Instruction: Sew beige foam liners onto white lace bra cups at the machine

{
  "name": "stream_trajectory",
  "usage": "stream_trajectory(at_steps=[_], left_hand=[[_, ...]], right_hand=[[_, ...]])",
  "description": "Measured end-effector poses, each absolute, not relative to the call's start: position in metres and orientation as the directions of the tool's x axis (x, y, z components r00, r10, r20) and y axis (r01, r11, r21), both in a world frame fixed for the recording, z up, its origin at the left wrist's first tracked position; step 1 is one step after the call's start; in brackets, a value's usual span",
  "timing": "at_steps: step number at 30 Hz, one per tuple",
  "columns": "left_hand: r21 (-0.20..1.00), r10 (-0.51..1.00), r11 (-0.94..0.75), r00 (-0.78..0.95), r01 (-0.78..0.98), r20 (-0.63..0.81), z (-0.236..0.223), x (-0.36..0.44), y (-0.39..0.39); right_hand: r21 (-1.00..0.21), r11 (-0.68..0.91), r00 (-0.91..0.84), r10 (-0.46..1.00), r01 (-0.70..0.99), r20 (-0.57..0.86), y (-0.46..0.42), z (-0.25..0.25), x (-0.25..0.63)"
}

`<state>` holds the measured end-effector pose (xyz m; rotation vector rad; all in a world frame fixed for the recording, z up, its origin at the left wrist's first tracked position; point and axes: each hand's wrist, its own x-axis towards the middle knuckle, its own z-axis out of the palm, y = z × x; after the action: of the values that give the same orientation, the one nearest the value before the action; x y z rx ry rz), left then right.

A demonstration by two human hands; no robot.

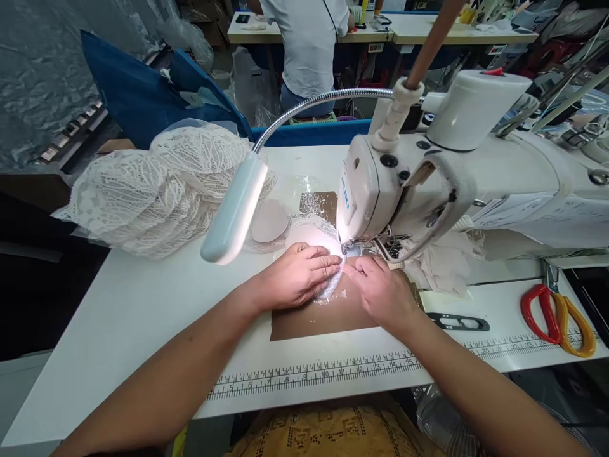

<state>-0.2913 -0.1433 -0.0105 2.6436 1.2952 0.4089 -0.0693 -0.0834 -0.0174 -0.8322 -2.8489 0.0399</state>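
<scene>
A pale, rounded fabric cup with lace trim [311,231] lies under the needle area of a white sewing machine [364,190]. My left hand [304,273] rests over its near side, fingers together and bent onto the cloth by the presser foot. On the other side of the seam edge, my right hand [380,289] has its fingers curled, with thumb and index at the cloth's edge. What lies beneath the fingers is partly hidden. Brown tape [309,324] covers the table below both hands. A round pale pad [269,221] is left of the cup.
A pile of white lace [152,184] fills the left back of the table [157,317]. The lamp [235,206] hangs near my left hand. At right are a black tool [459,322], scissors [556,317] and beige cloth [442,260]. A person [309,51] sits beyond.
</scene>
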Motion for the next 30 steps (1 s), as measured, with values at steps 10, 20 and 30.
stream_trajectory(at_steps=[10, 20, 30], left_hand=[[0.215, 0.794, -0.608, 0.59, 0.764, 0.147, -0.008, -0.293, -0.148], [0.175, 0.837, -0.546, 0.524, 0.819, 0.159, -0.013, -0.287, -0.145], [0.267, 0.808, -0.588, 0.542, 0.763, 0.23, -0.012, -0.289, -0.151]], right_hand=[[0.002, 0.824, -0.809, 0.556, 0.567, 0.19, -0.089, -0.017, -0.069], [-0.01, 0.789, -0.774, 0.606, 0.615, 0.185, -0.084, -0.021, -0.074], [-0.188, 0.916, -0.895, 0.391, 0.355, 0.213, -0.075, -0.022, -0.055]])
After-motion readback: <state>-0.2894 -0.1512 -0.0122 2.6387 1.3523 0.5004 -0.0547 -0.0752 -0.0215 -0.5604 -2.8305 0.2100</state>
